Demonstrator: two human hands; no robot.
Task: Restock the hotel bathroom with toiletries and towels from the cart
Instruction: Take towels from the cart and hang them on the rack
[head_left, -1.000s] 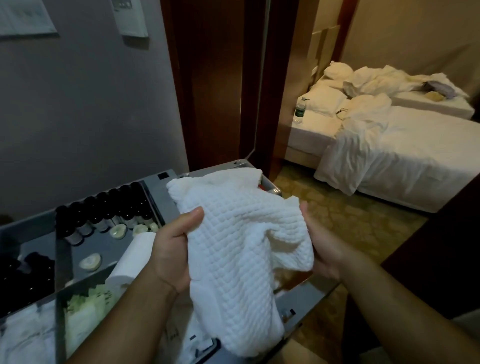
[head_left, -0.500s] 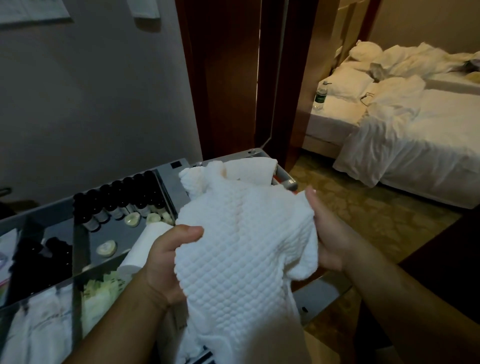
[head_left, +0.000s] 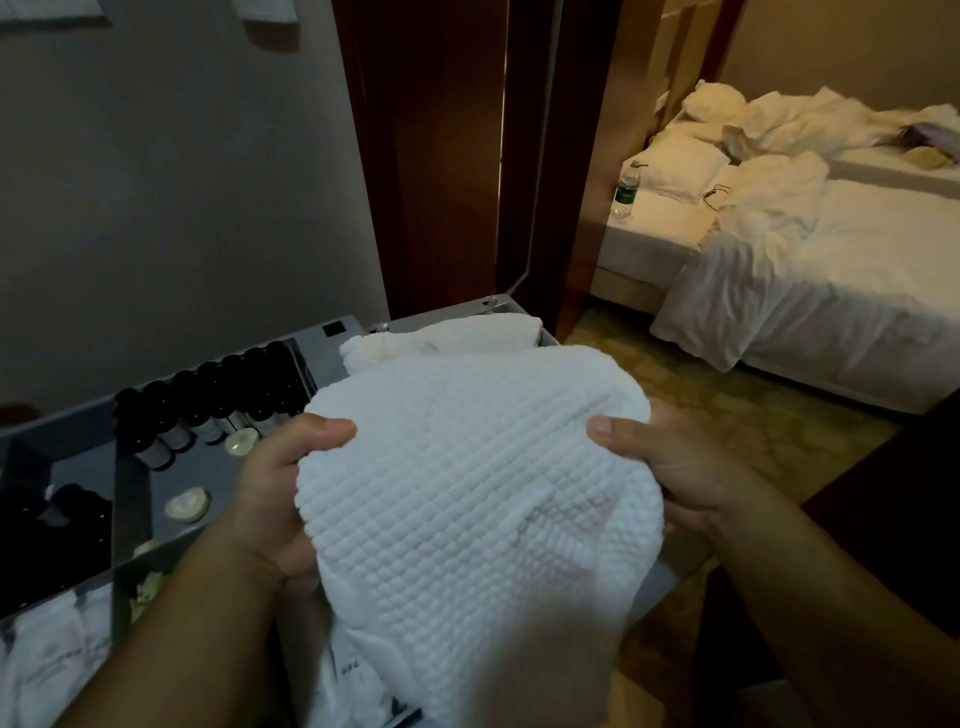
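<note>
No text, number or brand is legible. Faint grey print on the white packets (head_left: 57, 660) in the near-left compartment of the cart (head_left: 358, 325), and a small dark mark on the plastic wrap (head_left: 353, 670) beneath the towel (head_left: 467, 493), are too blurred to read. The green label on the water bottle (head_left: 625, 189) is too small.

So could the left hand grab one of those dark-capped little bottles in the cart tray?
Probably not yet: the left hand grips the white waffle-textured towel, as does the right hand. The dark-capped little bottles lie uncovered just beyond it, so letting go should suffice.
</note>
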